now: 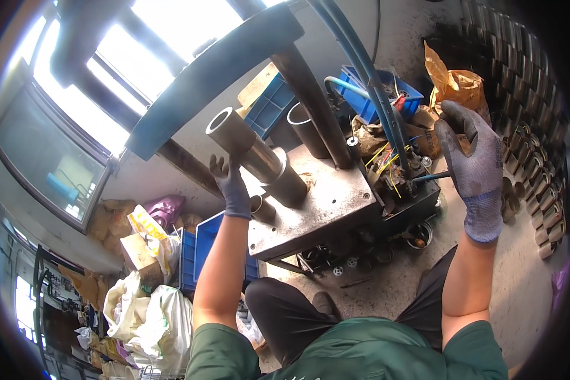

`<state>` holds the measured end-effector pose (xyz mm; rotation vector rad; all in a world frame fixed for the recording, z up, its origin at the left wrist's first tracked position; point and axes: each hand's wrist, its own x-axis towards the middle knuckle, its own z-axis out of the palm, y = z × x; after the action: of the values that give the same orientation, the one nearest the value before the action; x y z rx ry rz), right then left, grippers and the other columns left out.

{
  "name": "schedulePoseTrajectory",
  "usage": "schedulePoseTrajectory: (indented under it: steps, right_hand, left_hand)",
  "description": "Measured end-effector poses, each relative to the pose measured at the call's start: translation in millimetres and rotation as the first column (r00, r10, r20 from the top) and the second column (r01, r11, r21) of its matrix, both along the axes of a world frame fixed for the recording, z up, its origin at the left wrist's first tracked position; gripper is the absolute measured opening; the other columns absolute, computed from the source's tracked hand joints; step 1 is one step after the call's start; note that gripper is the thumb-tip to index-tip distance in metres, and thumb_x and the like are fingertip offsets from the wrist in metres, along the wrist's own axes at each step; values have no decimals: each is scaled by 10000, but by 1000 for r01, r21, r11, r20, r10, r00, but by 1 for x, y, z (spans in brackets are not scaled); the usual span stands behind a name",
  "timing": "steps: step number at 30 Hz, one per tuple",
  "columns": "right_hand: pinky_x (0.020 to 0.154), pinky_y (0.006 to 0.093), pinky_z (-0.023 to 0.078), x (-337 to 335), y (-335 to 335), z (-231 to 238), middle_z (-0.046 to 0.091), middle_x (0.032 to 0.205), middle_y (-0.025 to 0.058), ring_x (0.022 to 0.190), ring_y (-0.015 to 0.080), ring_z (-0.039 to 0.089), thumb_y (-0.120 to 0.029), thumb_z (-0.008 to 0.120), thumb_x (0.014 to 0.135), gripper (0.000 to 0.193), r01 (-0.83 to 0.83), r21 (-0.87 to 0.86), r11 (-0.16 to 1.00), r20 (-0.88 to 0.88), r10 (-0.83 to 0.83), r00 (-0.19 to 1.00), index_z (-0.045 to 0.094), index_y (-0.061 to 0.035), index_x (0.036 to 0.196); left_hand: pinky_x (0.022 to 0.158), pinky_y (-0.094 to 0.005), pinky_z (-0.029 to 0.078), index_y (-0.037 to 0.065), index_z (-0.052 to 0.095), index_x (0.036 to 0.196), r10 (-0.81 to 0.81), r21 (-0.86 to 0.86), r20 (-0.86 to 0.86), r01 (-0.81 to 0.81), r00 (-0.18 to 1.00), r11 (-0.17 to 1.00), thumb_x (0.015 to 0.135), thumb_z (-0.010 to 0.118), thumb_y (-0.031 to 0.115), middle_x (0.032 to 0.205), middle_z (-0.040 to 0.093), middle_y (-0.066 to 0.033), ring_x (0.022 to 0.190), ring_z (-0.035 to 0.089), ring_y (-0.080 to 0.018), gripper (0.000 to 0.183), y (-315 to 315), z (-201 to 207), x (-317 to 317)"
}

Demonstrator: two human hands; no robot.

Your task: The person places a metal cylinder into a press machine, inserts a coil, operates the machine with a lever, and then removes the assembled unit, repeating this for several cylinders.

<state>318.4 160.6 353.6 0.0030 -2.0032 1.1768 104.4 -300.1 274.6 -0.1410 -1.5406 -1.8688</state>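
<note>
My left hand (230,185), in a grey glove, is raised beside a thick metal tube (234,135) with its fingers apart. Whether the fingertips touch the tube I cannot tell. This tube stands tilted in the picture, in line with a narrower bright section and a dark cylinder (287,183) on the steel press table (326,209). Out to the right, my gloved right hand (472,152) is up with thumb and fingers apart and nothing between them. Close by its wrist ends a thin dark lever (432,177) from the machine.
A blue press beam (218,73) on steel columns (313,104) spans above the table. Blue hoses (367,69) and loose wires (391,161) run on the right. Behind are a blue crate (380,95) and a brown sack (459,85). Metal sleeves (538,190) stand stacked at right; white sacks (152,316) lie at left.
</note>
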Motion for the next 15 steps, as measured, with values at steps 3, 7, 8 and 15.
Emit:
schedulePoseTrajectory:
  steps: [3,7,8,15]
  right_hand:
    - [1044,349,526,1,-5,3,725,1229,134,1159,203,681,-179,718,1004,382,77,22,997,13,-77,997,662,22,1324]
    - [992,358,555,-11,-9,-4,749,1161,132,1096,212,713,-153,735,984,327,90,-66,994,-196,-102,975,701,25,1256]
    - [992,358,555,-18,-10,-5,749,1161,132,1096,212,713,-153,735,984,327,95,-58,994,-200,-105,974,701,25,1256]
    - [1000,336,549,-46,-10,4,748,1170,136,1119,201,709,-141,737,979,376,95,-99,991,-308,-121,944,670,19,1312]
  left_hand:
    - [1068,-370,478,44,504,1463,439,-278,199,-379,876,883,798,914,247,1417,564,-166,1293,572,-272,808,-19,-71,33]
    - [1045,-413,524,55,602,1366,625,-562,532,-314,571,765,601,1001,452,1305,654,-156,1195,636,-317,950,-38,-121,71]
    - [1055,-415,522,79,632,1342,593,-571,598,-233,540,788,595,1000,443,1300,676,-145,1214,640,-303,909,-24,-111,76]
    - [928,-393,579,54,658,1258,512,-472,532,-266,674,840,654,968,220,1196,724,-127,1065,706,-277,699,-33,-127,61]
